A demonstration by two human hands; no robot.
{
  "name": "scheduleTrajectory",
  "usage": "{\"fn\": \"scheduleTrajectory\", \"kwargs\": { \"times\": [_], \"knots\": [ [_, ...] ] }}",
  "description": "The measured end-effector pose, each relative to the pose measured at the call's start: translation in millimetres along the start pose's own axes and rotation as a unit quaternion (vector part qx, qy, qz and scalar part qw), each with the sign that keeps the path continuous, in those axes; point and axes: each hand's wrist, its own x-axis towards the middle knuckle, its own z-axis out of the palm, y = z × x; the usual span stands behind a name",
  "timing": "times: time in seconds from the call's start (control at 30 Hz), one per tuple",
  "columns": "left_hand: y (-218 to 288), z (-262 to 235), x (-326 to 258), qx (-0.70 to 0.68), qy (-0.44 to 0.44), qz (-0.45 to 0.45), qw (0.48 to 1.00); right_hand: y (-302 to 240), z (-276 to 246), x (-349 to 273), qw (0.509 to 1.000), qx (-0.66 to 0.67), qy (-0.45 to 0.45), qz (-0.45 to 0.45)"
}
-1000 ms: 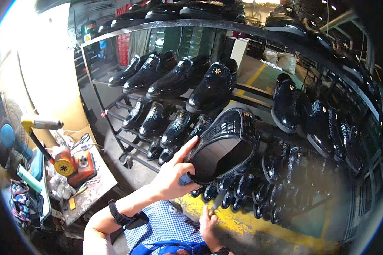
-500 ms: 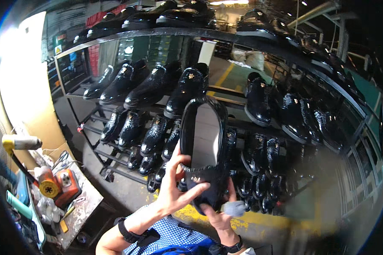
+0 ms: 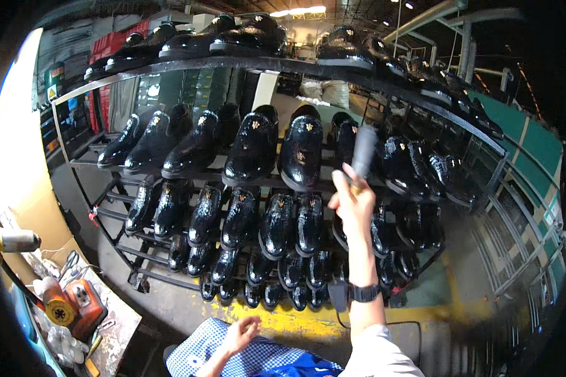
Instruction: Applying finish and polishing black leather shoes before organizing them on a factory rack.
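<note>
Shoe rack (image 3: 170,69) (full) before right hand (image 3: 353,202)

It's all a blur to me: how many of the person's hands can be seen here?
2. The right hand is raised before the shoe rack, gripping a blurred grey tool. The left hand is low over blue checked cloth, apparently empty.

Two bare hands show: the right hand (image 3: 352,204) raised with one grey blurred cylindrical tool (image 3: 363,152) in its grip, the left hand (image 3: 242,332) low and empty. One dark metal tiered rack (image 3: 170,63) carries glossy black leather shoes (image 3: 300,154) on four levels. The second level shows about ten; the others are too crowded or blurred to count. One black wristwatch (image 3: 365,293) is visible.
</note>
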Motion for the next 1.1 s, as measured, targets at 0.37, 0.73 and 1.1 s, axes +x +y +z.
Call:
{"fn": "scheduleTrajectory", "kwargs": {
  "times": [0.37,0.73,1.1],
  "knots": [
    [-28.4,9.9,-22.2,0.117,0.085,0.087,0.986,-13.7,-54.8,124.9,0.919,-0.371,-0.013,-0.135],
    [-11.4,15.6,-24.9,0.145,0.121,0.074,0.979,-36.3,-28.3,162.9,0.916,-0.362,-0.165,0.047],
    [-9.6,17.0,-28.8,0.168,0.121,0.074,0.976,-53.9,-94.6,1.6,0.975,-0.18,-0.098,-0.085]
  ]
}}
